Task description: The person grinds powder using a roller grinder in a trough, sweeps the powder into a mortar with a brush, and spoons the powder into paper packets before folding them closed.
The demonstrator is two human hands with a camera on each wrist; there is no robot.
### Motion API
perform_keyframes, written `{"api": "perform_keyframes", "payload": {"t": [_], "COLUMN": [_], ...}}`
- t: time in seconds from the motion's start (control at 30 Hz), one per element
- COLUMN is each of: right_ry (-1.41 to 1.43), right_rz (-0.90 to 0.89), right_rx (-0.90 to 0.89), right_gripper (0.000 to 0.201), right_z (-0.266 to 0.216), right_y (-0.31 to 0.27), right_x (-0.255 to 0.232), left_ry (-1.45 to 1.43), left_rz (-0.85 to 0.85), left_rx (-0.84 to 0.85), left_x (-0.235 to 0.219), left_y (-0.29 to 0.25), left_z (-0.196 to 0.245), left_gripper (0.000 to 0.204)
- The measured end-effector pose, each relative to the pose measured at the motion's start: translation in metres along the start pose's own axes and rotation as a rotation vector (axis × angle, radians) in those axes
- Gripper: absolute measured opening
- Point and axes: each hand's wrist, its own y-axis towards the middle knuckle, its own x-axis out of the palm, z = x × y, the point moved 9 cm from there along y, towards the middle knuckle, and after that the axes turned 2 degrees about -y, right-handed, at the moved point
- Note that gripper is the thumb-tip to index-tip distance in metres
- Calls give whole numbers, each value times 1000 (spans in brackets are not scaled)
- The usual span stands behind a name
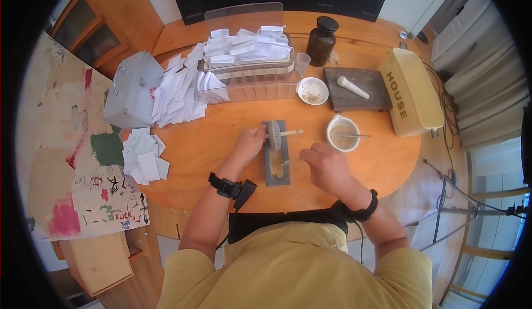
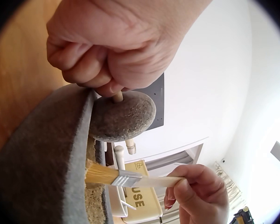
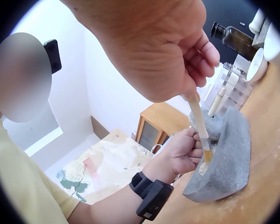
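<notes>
A grey, boat-shaped stone grinding trough (image 1: 269, 169) lies lengthwise before me, with coarse tan powder (image 2: 95, 201) inside. In its far part stands a stone grinding wheel (image 1: 275, 136) on a wooden axle (image 1: 294, 132). My left hand (image 1: 251, 144) grips the axle's left end, its fingers curled round the wood. Between thumb and fingers, my right hand (image 1: 326, 168) pinches the pale handle of a flat brush (image 2: 155, 181). The brush's yellow bristles (image 2: 101, 173) reach into the near part of the trough, at the powder.
Right of the trough stands a white mortar (image 1: 334, 145) with a thin stick across it. Behind are a white dish (image 1: 302, 96), a dark board (image 1: 374, 82) bearing a pestle (image 1: 354, 88), a brown bottle (image 1: 320, 47) and a yellow tin (image 1: 418, 96). White paper packets (image 1: 177, 96) heap at left.
</notes>
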Motion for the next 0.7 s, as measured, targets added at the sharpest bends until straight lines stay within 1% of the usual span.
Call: {"api": "perform_keyframes", "payload": {"t": [0.03, 0.13, 0.17, 0.27, 0.33, 0.43, 0.5, 0.53, 0.57, 0.67, 0.7], "right_ry": [3, -9, -16, -39, -59, -65, -56, -46, -35, 187, 275], "right_rz": [-7, -27, -34, 22, -5, -57, -82, -89, -97, -45, -85], "right_rx": [-8, -41, -55, -38, -18, -34, -53, -64, -76, -29, 27], "right_gripper": [21, 20, 20, 22, 19, 18, 17, 16, 15, 9, 8], "right_z": [-2, -5, -7, -2, -1, -6, -10, -12, -14, -12, -8], "right_y": [1, 2, 3, 8, 9, 9, 9, 10, 11, 15, 16], "right_x": [-2, 0, 2, 2, 1, 2, 2, 3, 5, 1, 4], "left_ry": [-18, -24, -22, -9, 8, -13, -46, -62, -38, 16, 25], "left_rz": [-4, 60, 54, 37, 18, 41, 53, 61, 54, 27, 8], "left_rx": [1, 98, 92, 64, 32, 91, 133, 153, 126, 38, 4], "left_x": [1, 0, 1, -1, -1, -1, 1, 0, 0, -2, -1], "left_y": [2, 6, 8, 7, 4, 6, 18, 17, 15, 7, 6], "left_z": [-3, -3, -6, -6, -3, -3, -19, -14, -14, -8, -7], "left_gripper": [44, 48, 48, 48, 48, 48, 48, 48, 48, 46, 45]}}
